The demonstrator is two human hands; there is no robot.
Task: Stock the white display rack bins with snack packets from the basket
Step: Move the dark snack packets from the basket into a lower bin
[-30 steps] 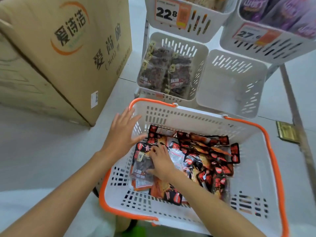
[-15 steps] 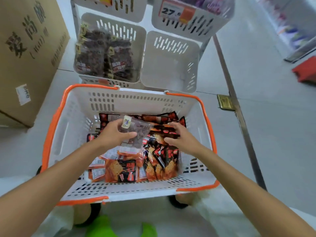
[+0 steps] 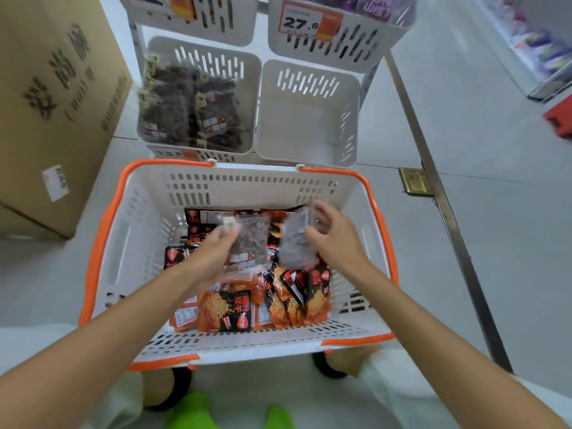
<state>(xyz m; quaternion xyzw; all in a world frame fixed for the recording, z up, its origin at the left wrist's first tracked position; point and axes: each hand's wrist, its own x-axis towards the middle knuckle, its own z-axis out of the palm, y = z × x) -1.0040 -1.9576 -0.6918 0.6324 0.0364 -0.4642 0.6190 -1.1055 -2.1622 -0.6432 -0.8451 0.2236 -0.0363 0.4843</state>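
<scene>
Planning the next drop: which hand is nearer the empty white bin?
Right. The right hand sits below the empty bin; the left hand is lower and further left.

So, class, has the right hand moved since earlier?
Yes: the right hand lifted off the orange packets toward the basket's far wall, gripping a clear packet.

The left hand, laid on the basket wall 1 s ago, has been brought inside. By 0.5 s ago a clear packet of dark snack had been gripped in it. That packet is now held a bit higher, above the orange packets. The right hand was pressed on the pile 1 s ago & on the orange packets 0.5 s ago. It has since been lifted, & a 2nd clear packet, blurred, is gripped in it just beside the 1st. The view has been swung right.
</scene>
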